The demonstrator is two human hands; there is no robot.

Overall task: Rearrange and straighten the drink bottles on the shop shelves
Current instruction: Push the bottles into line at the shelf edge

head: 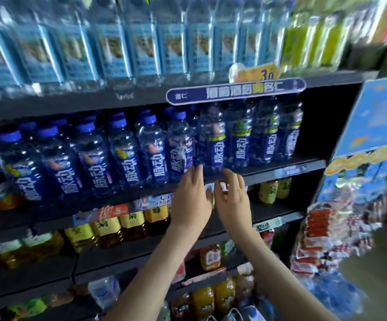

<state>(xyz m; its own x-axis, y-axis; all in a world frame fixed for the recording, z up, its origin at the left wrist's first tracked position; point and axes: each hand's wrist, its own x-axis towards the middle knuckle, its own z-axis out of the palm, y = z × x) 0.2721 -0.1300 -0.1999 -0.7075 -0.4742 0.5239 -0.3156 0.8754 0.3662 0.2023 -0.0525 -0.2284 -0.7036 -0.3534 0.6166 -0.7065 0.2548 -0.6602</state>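
Note:
A row of dark blue drink bottles with blue caps and white lettering fills the middle shelf. One of them, a blue bottle, stands at the shelf's front edge just above both hands. My left hand and my right hand are raised side by side under its base, fingers spread, fingertips close to the bottle's bottom. Neither hand wraps around anything.
Pale blue water bottles and green bottles line the top shelf. Yellow-labelled tea bottles sit below, with orange drinks lower down. A blue cardboard display with snack packs stands at the right.

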